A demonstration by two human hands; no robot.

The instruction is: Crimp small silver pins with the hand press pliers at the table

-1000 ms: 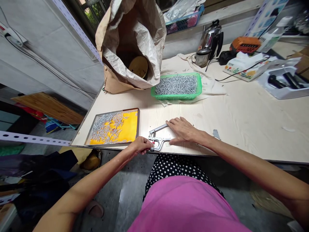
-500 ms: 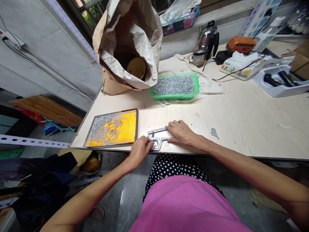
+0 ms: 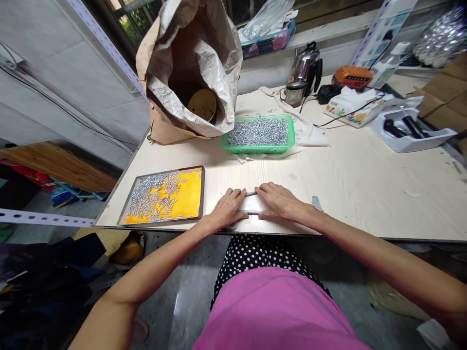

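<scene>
A grey metal two-handled tool, plier-like [image 3: 250, 212], lies on the table near its front edge. My left hand [image 3: 227, 208] is closed over the tool's head end and hides most of it. Wrapped about the far ends of both handles is my right hand [image 3: 279, 201]. Between the hands only short lengths of the two handles show, a gap between them. To the left of my left hand is a shallow tray [image 3: 203, 194] with a yellow bottom. Many small silver metal pins or rivets [image 3: 151, 194] are scattered in it, mostly towards its left side.
A green plastic basket [image 3: 258, 149] full of similar small metal pieces stands behind my hands. A large open sack [image 3: 158, 121] is at the back left. Farther right are a metal kettle [image 3: 305, 63], an orange battery pack [image 3: 350, 77] and a white tray [image 3: 412, 141].
My left hand has moved right and over the tool's head, covering the spring and jaw that showed before. My right hand stays on the handles. The view has shifted slightly.
</scene>
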